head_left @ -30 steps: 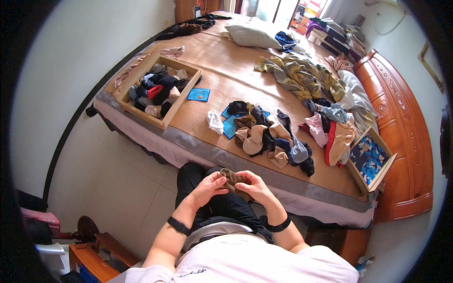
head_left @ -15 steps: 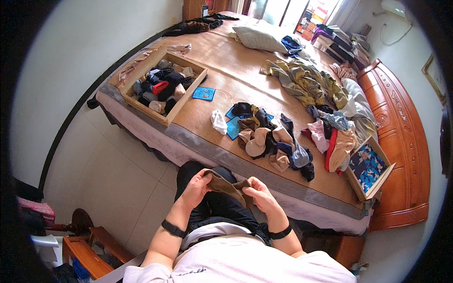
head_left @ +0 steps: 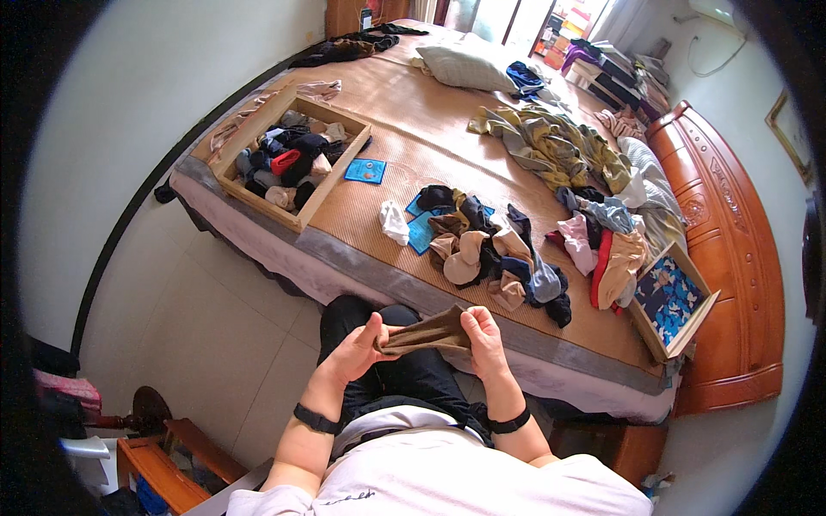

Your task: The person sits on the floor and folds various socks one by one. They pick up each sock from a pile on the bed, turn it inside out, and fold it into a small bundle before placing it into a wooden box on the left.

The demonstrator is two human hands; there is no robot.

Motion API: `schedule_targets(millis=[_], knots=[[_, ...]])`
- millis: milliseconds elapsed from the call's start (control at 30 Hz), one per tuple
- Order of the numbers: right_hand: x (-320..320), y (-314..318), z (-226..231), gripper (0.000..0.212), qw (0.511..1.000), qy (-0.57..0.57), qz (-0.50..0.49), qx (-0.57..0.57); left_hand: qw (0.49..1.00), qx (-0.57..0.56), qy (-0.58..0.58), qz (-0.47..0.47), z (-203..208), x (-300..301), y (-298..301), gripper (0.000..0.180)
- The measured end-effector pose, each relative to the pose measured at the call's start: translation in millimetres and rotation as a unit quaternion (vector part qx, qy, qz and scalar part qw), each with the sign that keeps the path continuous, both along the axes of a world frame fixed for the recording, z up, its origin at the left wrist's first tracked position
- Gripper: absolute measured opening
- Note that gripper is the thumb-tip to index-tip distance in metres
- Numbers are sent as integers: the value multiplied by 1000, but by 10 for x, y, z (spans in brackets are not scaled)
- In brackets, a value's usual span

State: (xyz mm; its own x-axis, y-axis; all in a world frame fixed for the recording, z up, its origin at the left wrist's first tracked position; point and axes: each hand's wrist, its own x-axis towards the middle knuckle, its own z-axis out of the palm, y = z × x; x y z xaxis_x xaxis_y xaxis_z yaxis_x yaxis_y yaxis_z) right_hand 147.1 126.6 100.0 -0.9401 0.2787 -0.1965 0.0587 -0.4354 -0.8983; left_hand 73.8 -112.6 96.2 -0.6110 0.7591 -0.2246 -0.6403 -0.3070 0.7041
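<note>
A brown sock (head_left: 426, 334) is stretched sideways between my two hands above my lap. My left hand (head_left: 358, 349) is closed on one end, its thumb pointing up. At the other end, my right hand (head_left: 484, 340) pinches the fabric and sits slightly higher. Just beyond, on the bed, lies a loose pile of beige, black, brown and grey socks (head_left: 465, 258), partly over blue flat packets (head_left: 420, 233). A white sock (head_left: 394, 223) rests at the pile's left side.
A wooden drawer (head_left: 337, 178) of mixed socks stands on the bed mat at left, with a blue packet (head_left: 365, 171) beside it. Right are piled clothes (head_left: 625, 258), a smaller drawer (head_left: 651, 322) with blue patterned contents, and the carved headboard (head_left: 721, 258). A crumpled yellow-grey blanket (head_left: 551, 146) lies farther back.
The brown sock has gone from sagging to pulled taut. My right hand has risen and moved slightly right, while my left hand has shifted its grip.
</note>
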Motion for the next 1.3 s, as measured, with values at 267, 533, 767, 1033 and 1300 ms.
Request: schedule_targets(millis=[267, 533, 767, 1033, 1300], knots=[[22, 14, -48, 12, 997, 29, -7, 76, 993, -63, 13, 99, 59, -37, 28, 23], [29, -93, -94, 19, 997, -50, 46, -29, 982, -14, -42, 181, 64, -110, 70, 23], [77, -192, -143, 21, 983, -145, 114, 25, 992, 4, -27, 120, 145, -94, 220, 31], [15, -270, 103, 15, 982, -77, -15, -171, 984, 31, -95, 144, 107, -15, 227, 24], [-19, -268, -289, 18, 998, 12, -20, 55, 965, 77, -144, 204, 50, -164, 107, 26]])
